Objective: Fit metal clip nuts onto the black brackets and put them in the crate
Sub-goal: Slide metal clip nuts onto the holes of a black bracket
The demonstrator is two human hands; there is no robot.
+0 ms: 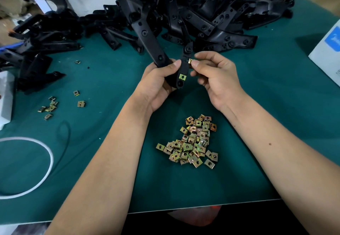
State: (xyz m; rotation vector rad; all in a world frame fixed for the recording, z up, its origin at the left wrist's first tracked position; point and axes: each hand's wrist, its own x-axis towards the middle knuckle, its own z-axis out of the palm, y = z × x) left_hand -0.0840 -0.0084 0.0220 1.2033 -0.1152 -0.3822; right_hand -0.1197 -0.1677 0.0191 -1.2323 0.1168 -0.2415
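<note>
My left hand [158, 80] grips a black V-shaped bracket [147, 38] at its bend, above the green table. One clip nut [182, 76] sits fitted on the bracket's lower part. My right hand [213, 73] pinches another clip nut [190, 61] between thumb and forefinger, against the bracket's right edge. A heap of loose brass-coloured clip nuts [191, 143] lies on the mat between my forearms. No crate is in view.
A big pile of black brackets [211, 14] fills the back of the table, with more at the left [36, 38]. Several stray clip nuts [50, 106] lie at the left. A white loop of cord [44, 148] lies front left. A white box [327, 51] stands at the right edge.
</note>
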